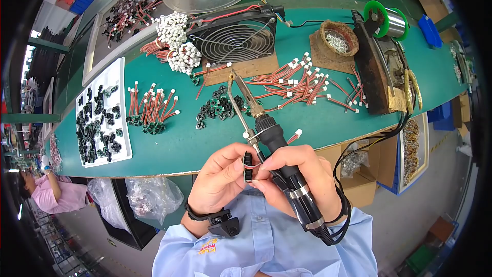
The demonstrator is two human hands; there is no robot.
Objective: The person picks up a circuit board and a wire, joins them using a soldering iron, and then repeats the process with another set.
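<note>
My left hand [215,178] is closed, pinching a small black part [248,166] between thumb and fingers at the table's near edge. Gripped in my right hand [312,174] is a soldering iron [270,131] with a thin metal solder-feed tube [233,97] clamped along it. Its tip points up and away, over the table. The thumb and forefinger of that hand also meet at a red wire beside the black part. A white connector [298,133] shows just above my right hand, apparently on that wire. The exact joint between wire and part is hidden by fingers.
Loose black parts [220,106] and red wire leads [302,82] lie beyond the iron. Leads with black parts [154,110] and a white tray [124,123] are left. A fan [233,41], bowl [338,38] and solder spool [394,23] stand behind. A person [59,195] sits far left.
</note>
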